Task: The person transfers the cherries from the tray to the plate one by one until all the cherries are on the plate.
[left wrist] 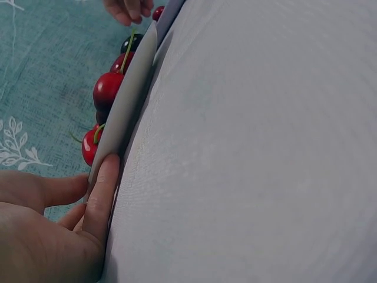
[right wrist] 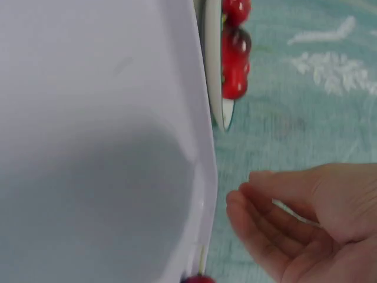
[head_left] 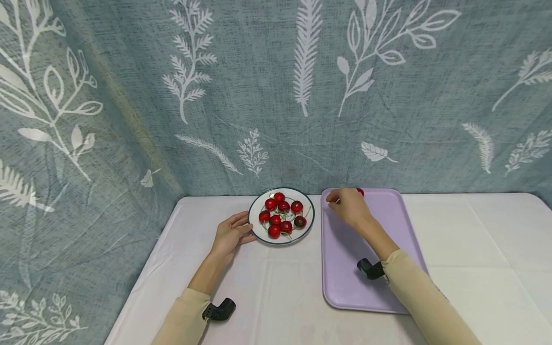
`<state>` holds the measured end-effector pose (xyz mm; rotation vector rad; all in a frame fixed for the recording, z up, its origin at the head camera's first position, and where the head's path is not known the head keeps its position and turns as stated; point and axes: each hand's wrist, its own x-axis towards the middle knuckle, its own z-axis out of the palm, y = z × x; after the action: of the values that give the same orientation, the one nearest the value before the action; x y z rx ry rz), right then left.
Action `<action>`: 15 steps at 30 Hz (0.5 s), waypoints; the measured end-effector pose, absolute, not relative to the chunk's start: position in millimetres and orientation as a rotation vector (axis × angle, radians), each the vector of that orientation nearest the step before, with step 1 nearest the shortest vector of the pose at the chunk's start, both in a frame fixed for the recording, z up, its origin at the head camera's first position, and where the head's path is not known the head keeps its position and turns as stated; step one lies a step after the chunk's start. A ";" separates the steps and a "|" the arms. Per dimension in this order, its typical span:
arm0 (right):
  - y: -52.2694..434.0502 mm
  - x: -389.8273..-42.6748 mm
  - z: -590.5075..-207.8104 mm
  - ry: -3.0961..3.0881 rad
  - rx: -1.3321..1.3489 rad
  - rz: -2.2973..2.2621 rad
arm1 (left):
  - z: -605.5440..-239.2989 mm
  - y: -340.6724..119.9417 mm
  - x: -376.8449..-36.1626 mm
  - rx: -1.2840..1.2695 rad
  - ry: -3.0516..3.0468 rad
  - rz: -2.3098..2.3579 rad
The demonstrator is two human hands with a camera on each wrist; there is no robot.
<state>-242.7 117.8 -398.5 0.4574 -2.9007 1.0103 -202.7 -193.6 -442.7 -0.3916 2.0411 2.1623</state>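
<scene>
My left hand (head_left: 230,235) grips the left rim of a white, dark-rimmed plate (head_left: 282,243), its thumb on top and fingers underneath, as the left wrist view shows at close range. Several red and dark cherries (head_left: 274,231) with green stems lie on the plate. Above the far left part of a lilac tray (head_left: 366,297), my right hand (head_left: 350,206) hangs with bent fingers, thumb close to the fingertips and nothing visible between them. A single cherry (right wrist: 199,279) with its stem is at the tray's far side, partly hidden by the right hand in the head view.
White cloth (head_left: 276,297) covers the table, and the tray stands just right of the plate. Behind the table's far edge hangs a blue-green curtain (head_left: 258,96) with white leaf patterns. Both forearms wear black wrist cameras (head_left: 220,310).
</scene>
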 end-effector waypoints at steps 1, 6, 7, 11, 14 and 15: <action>119.9 -245.5 -398.7 -2.904 0.462 1.010 | -442.9 -193.5 -202.7 -0.391 2.042 2.161; 128.4 -263.0 -392.4 -2.904 0.522 1.012 | -444.3 -194.6 -202.9 -0.387 2.052 2.165; 130.2 -266.8 -390.7 -2.908 0.525 1.009 | -444.5 -194.6 -203.0 -0.385 2.053 2.167; 140.4 -280.5 -388.3 -2.942 0.562 0.969 | -445.5 -193.9 -203.2 -0.383 2.053 2.173; 150.0 -288.7 -391.7 -2.963 0.612 0.912 | -446.5 -193.3 -203.3 -0.382 2.055 2.175; 152.8 -290.4 -392.9 -2.969 0.622 0.899 | -446.5 -193.0 -203.1 -0.383 2.057 2.173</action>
<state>-290.4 152.8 -392.9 0.6216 -2.9686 0.8986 -203.1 -193.0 -446.5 -0.3834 2.0572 2.1726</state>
